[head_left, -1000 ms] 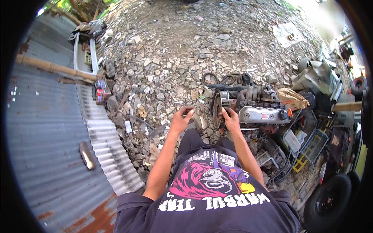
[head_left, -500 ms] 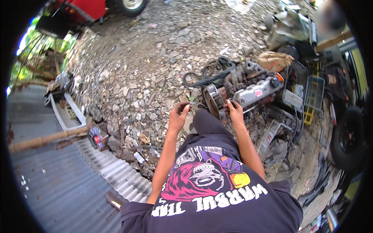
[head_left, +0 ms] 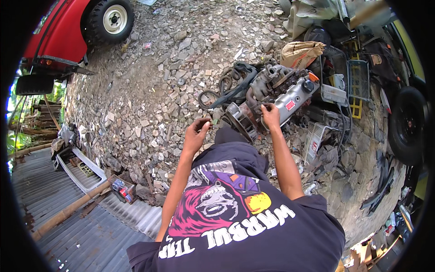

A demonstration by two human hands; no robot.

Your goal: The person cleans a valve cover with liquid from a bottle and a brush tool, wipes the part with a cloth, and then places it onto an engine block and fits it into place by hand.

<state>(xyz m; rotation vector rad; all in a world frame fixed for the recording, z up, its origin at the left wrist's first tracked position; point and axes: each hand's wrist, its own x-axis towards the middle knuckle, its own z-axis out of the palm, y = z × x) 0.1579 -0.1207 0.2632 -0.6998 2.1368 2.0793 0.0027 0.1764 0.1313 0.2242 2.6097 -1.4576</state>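
Observation:
My left hand (head_left: 197,133) hangs over the gravel, left of the engine's near end. Its fingers are loosely curled, thumb apart from them, and nothing shows in it. My right hand (head_left: 271,117) is at the near side of a car engine (head_left: 292,100) lying on the ground. Its thumb and fingertips are brought together beside the silver valve cover; whatever they pinch is too small to make out. An orange cap (head_left: 313,76) sits at the cover's far end. Black hoses or belts (head_left: 226,88) lie against the engine's left side. My knee hides part of its near end.
A brown sack (head_left: 301,54) stands behind the engine. To its right are a yellow crate (head_left: 357,109) and a spare tyre (head_left: 408,122). A red vehicle (head_left: 59,34) is parked far left. Corrugated metal sheets (head_left: 90,240) with a bamboo pole (head_left: 70,211) lie near left.
The view has swung, so the engine sits further left and more of the red vehicle shows. My right hand's fingertips have drawn together and reached slightly further along the engine. My left hand stays beside it.

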